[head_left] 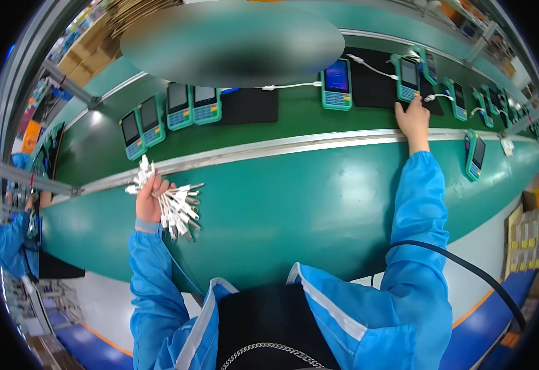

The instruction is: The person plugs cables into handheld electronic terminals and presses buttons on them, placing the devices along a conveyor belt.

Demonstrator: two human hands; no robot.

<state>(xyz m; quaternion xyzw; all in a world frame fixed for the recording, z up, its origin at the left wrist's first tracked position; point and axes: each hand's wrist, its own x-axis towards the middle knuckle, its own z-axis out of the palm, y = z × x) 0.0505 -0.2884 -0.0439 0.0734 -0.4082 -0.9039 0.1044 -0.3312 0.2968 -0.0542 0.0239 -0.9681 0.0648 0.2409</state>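
Note:
My left hand [148, 198] is closed round a bunch of short white cables [178, 208], whose plugs fan out on both sides of the fist above the green table. Stretched forward over the belt, my right hand [413, 123] has its fingers at the lower end of a teal payment terminal [409, 80] with a grey screen. A white cable [372, 66] runs to that terminal. Whether the fingers grip it or only touch it I cannot tell. Left of it, another payment terminal [336, 85] has a lit blue-purple screen and a white cable [291, 86] at its side.
Several terminals [205, 105] lie on the left of the green belt [238, 132], more at the far right. One terminal [475, 155] rests on the near table [294, 197]. A metal rail [269, 147] divides belt and table. A person in blue [12, 243] is at far left.

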